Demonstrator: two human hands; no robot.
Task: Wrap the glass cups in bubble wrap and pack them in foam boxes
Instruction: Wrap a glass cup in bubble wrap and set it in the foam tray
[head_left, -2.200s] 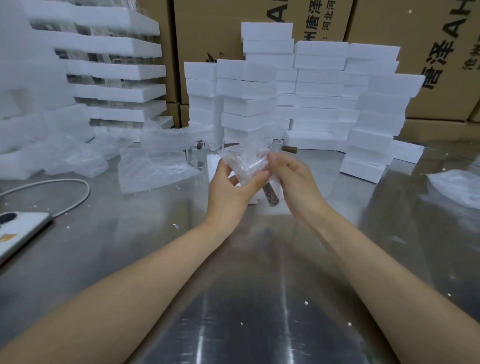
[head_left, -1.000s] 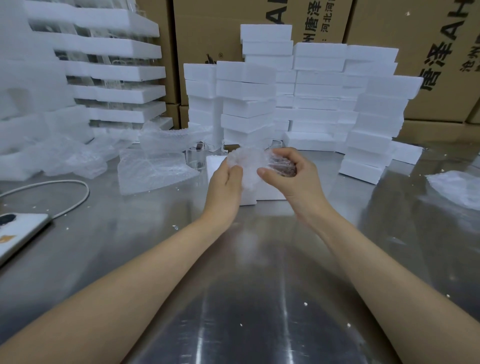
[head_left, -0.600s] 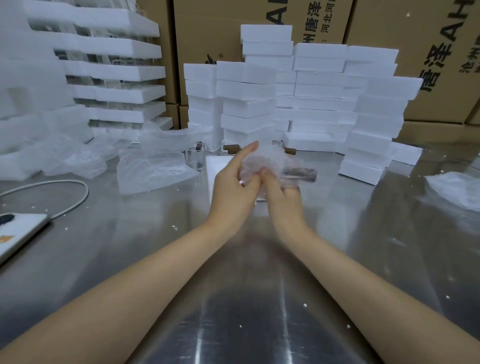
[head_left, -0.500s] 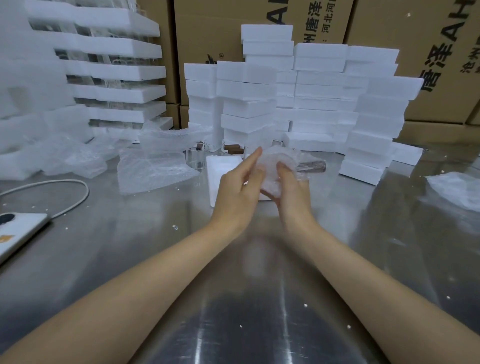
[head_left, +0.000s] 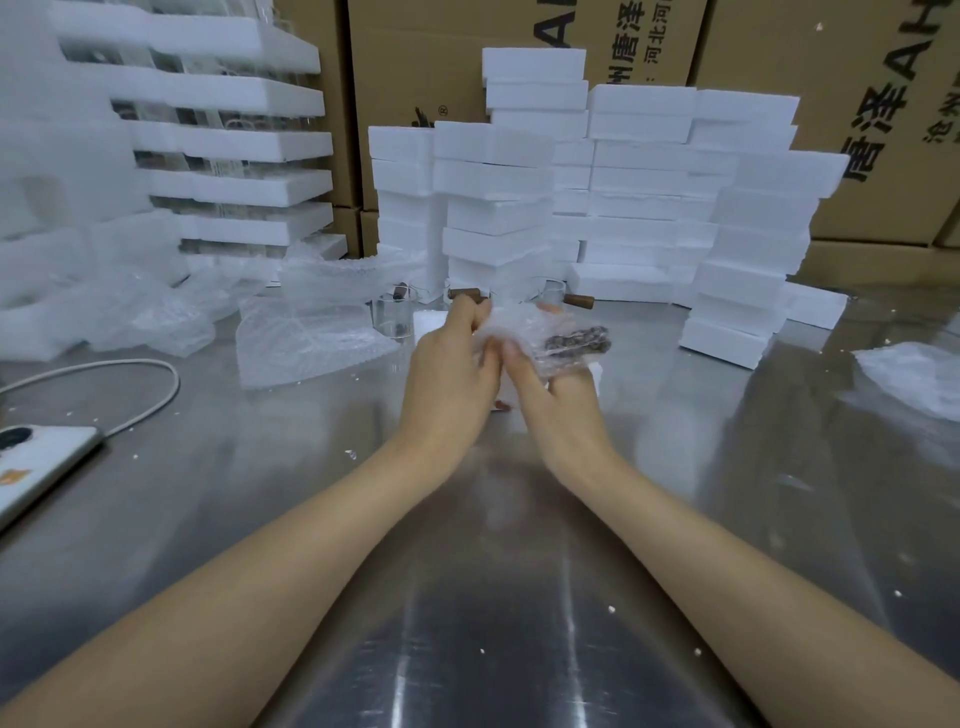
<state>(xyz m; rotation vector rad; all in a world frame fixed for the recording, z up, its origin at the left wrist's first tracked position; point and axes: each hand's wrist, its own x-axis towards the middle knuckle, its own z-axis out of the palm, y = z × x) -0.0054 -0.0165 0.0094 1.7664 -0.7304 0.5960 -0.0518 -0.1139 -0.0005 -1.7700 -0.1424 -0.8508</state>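
Both hands hold a glass cup wrapped in bubble wrap (head_left: 524, 332) above the steel table (head_left: 311, 467); its dark wooden handle (head_left: 576, 340) sticks out to the right under the wrap. My left hand (head_left: 452, 374) grips the bundle's left side. My right hand (head_left: 556, 395) cups it from below with its fingers round the wrap. An open foam box (head_left: 428, 319) lies on the table just behind the hands, mostly hidden. Unwrapped glass cups (head_left: 395, 314) with wooden handles stand behind it.
Stacks of white foam boxes (head_left: 623, 197) rise at the back, cardboard cartons (head_left: 831, 104) behind them. Loose bubble wrap sheets (head_left: 306, 343) lie left of the hands, more wrap (head_left: 914, 374) at the right edge. A phone (head_left: 36, 462) with a cable (head_left: 130, 374) lies at the left.
The hands have turned the wrapped cup so its handle points right instead of down, and folded the bubble wrap round it. The left hand's fingers have curled onto the bundle.
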